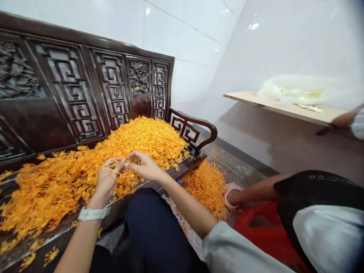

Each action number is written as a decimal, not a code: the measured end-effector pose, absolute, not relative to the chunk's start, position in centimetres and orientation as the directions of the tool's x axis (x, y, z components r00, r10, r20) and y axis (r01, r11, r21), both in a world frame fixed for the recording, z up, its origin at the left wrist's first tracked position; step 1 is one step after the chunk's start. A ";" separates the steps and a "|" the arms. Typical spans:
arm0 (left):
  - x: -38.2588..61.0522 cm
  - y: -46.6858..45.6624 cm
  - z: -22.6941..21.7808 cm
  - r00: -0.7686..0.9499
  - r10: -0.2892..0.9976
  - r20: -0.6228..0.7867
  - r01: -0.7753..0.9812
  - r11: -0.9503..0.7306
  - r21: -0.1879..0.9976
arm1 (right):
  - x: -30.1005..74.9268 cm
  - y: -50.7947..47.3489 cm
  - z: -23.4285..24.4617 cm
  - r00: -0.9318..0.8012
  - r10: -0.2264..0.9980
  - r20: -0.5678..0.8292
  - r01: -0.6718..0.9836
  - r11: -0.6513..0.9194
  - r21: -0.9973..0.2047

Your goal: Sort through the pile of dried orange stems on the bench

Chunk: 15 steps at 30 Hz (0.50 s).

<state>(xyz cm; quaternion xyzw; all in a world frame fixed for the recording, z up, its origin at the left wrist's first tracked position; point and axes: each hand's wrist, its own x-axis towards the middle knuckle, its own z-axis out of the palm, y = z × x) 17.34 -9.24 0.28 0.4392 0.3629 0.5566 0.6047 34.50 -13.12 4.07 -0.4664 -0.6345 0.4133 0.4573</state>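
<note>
A small tuft of thin orange strands [111,167] lies between both hands above the bench's front edge, its long axis running roughly left to right. The left hand [107,177], with a white watch [92,213] on its wrist, is raised with its fingers curled, pinching the tuft's left end. The right hand [145,166] reaches in from the right, thumb and forefinger pinched on the other end. A big heap of strands [148,138] fills the carved wooden bench [85,87] behind. Beyond the armrest [196,131], a smaller pile [206,185] lies on the floor near another person's pink sandal [231,192].
</note>
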 end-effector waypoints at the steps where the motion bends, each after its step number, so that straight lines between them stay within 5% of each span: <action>1: 17.9 -9.3 1.0 0.137 0.989 0.062 -0.371 -0.006 0.929 | 35.0 -13.3 4.8 -0.138 0.961 0.240 0.351 0.274 -0.895; 3: 18.8 -9.0 2.5 0.159 0.985 0.075 -0.422 -0.001 0.906 | 36.0 -12.7 6.6 -0.151 0.951 0.270 0.530 0.309 -0.790; 6: 19.8 -7.2 4.7 0.138 0.987 0.081 -0.484 -0.004 0.875 | 37.0 -10.1 8.6 -0.261 0.940 0.218 0.572 0.332 -0.750; 15: 23.6 -1.6 5.6 0.109 0.993 0.043 -0.293 -0.009 0.956 | 37.6 -3.4 3.2 -0.042 0.977 0.208 0.169 0.212 -0.962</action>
